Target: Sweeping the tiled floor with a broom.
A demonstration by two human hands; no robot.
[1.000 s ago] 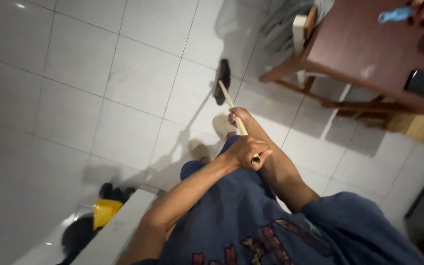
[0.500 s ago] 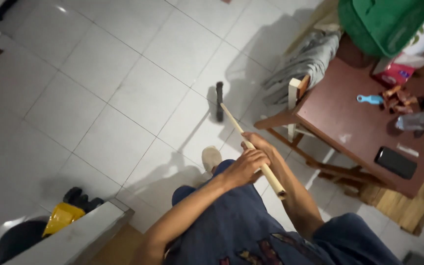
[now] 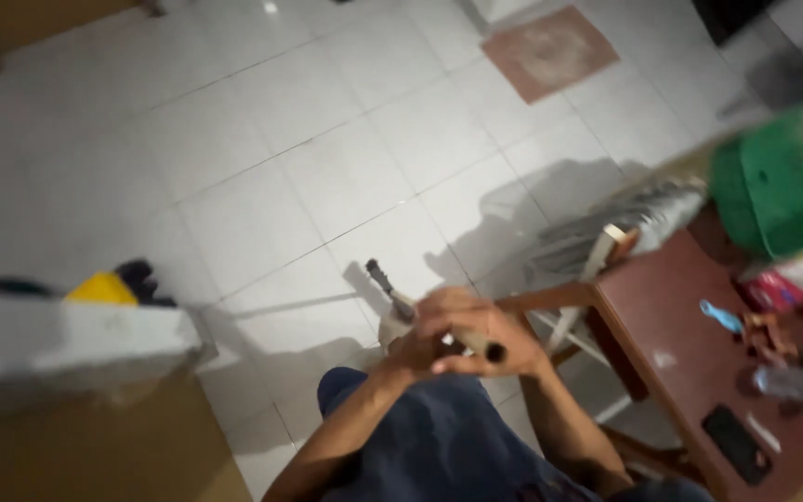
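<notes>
Both hands, left hand [image 3: 425, 349] and right hand [image 3: 490, 333], are clenched around the pale wooden stick handle [image 3: 462, 339], its dark head [image 3: 380, 277] low over the white tiled floor [image 3: 281, 158]. Swung right, the handle could strike the brown wooden bench [image 3: 690, 363] and its black phone [image 3: 736, 444].

Both bare forearms rise from the bottom of the view and meet at centre, above the lap. The left hand [image 3: 420, 346] comes in from the lower left, elbow bent, its fingers curled closed. The right hand [image 3: 490, 335] lies over and beside it, touching it, fingers wrapped shut, the wrist angled down towards the lower right.
</notes>
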